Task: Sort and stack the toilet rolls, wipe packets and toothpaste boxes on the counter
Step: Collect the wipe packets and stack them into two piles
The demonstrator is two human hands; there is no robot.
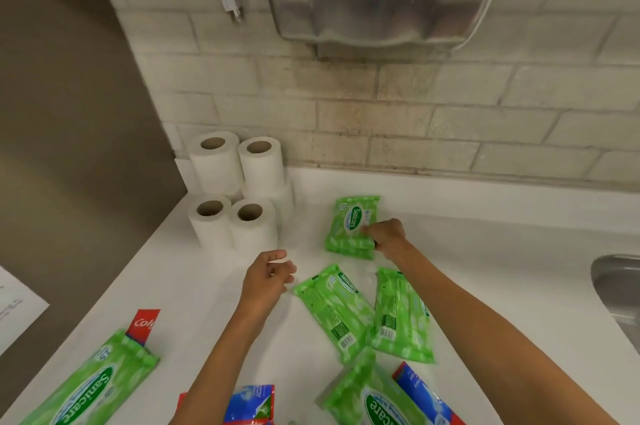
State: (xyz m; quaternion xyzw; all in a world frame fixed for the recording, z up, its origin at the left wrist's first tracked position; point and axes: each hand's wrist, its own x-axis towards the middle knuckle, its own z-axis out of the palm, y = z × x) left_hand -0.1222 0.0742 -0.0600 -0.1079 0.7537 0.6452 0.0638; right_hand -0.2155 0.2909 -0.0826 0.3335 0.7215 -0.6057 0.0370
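Found toilet rolls [235, 192] grouped upright in the back corner of the counter [485, 251], rear pair raised on further rolls. Judged this class finished. Noted wipe stack [351, 227] started well to the right of the rolls, a few packets deep (exact count unreadable).

Recorded right hand [386, 236] gripping the edge of that stack's top packet. Recorded left hand [266, 277] hovering in front of the rolls, fingers loosely curled, holding nothing, apart from the other hand.

Counted four packets outstanding: centre packet [334, 310] and neighbour packet [401, 315] touching, in front and right of the rolls; bottom packet [363, 397] further forward; left packet [90, 386] in front and left. Saw no toothpaste pile begun. Judged roughly a third done.

Could not see the lower rolls fully. Found left box [143, 326] tucked under the left packet, middle box [251, 404] and right box [426, 393] cropped by the frame; could not confirm box total.
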